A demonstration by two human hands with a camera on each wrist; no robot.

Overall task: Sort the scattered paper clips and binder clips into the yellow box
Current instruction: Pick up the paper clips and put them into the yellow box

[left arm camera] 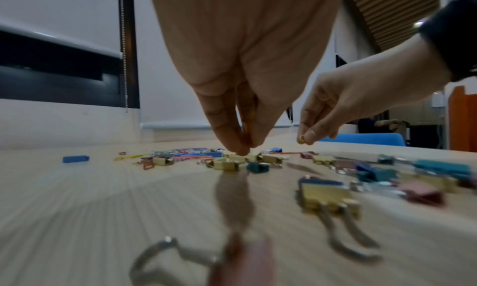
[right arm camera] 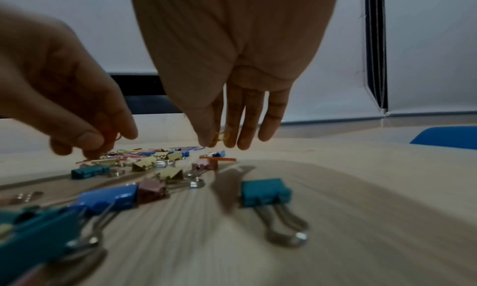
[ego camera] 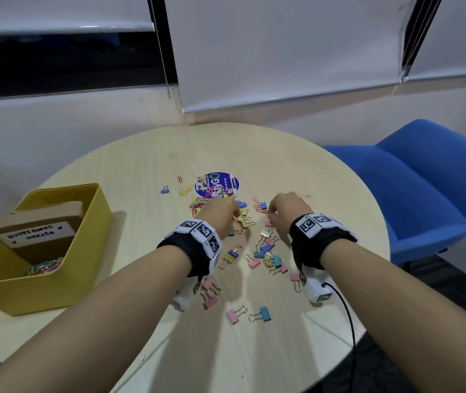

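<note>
1. Paper clips (ego camera: 197, 206) and binder clips (ego camera: 266, 255) lie scattered mid-table in the head view; yellow box (ego camera: 84, 251) sits well apart at left, some paper clips already inside. Both hands work the pile.
2. Left wrist view: left hand (left arm camera: 240, 98) has its fingertips pinched together at the pile, apparently on an orange clip; blurred, not certain.
3. Right wrist view: right hand (right arm camera: 232, 111) pinches a yellow paper clip (right arm camera: 220, 137) between thumb and finger, just above the table (right arm camera: 361, 178).
4. Risk: thin wire held by fingertips alone may slip during the long carry to the box.
</note>
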